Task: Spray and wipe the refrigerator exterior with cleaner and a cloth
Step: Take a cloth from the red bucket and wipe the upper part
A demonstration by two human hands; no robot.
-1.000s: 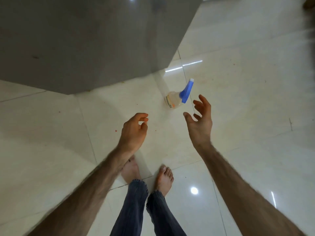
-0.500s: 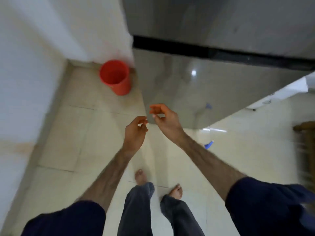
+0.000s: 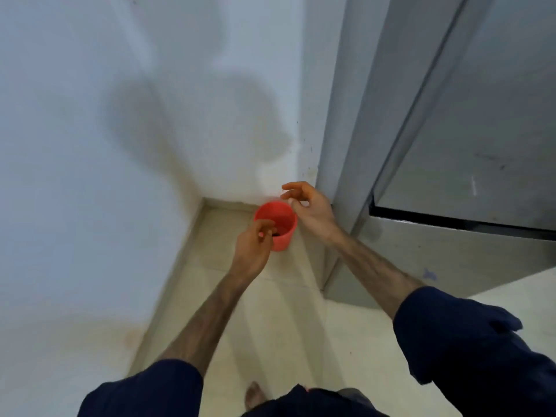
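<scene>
Refrigerator [image 3: 469,121]: I log a tall grey unit filling the right side of my head view, standing in the corner just beside the white wall. A dark horizontal seam splits the upper door from the lower one.
Refrigerator surface: glossy, with faint smudges on the lower door.
Red bucket [image 3: 284,233]: I see it upright on the floor in the corner, between the wall and the refrigerator's left side. Something dark lies inside; I cannot tell what.
Left hand [image 3: 254,245]: bare, reaching forward over the bucket's near rim. Fingers curl loosely inward and I see nothing in them; blur hides the fingertips.
Right hand [image 3: 310,209]: bare, raised just beside the bucket's right rim, in front of the refrigerator's left edge. Fingers spread and relaxed, grasping nothing.
Sleeves [image 3: 469,335]: dark blue, pushed up on both arms.
Wall [image 3: 120,130]: white, carrying soft shadows of the arms; yellowish staining low down.
Floor [image 3: 282,320]: pale tiles, one bare foot [image 3: 254,394] at the bottom edge.
</scene>
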